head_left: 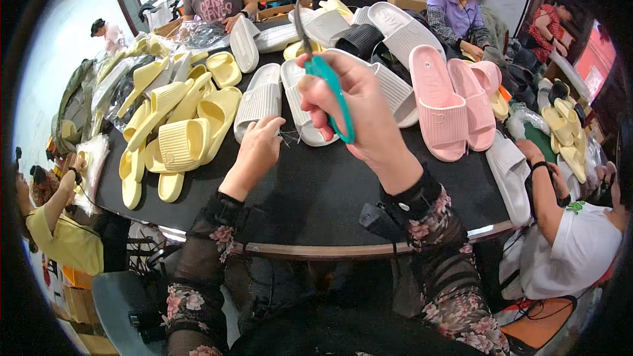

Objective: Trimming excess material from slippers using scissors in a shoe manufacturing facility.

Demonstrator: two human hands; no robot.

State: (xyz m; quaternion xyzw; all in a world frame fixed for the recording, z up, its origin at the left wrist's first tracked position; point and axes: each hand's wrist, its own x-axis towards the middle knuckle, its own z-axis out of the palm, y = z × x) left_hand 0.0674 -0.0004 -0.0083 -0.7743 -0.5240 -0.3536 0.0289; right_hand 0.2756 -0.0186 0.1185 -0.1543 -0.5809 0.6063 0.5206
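My left hand is at the near end of a light grey-white slide slipper with a ribbed strap. Its fingers bend over the slipper's edge; the thumb is hidden. Thin, clear threads show beside the fingertips. Raised in front of me, my right hand is closed around scissors with teal handles, their dark blades pointing up and away. Behind that hand lies the matching grey-white slipper, partly covered by it. Two pink slippers lie just to the right.
Pale yellow slippers are piled on the left of the black table. More grey and white slippers stack up at the back. A white slipper lies near the right edge. Several people work around the table.
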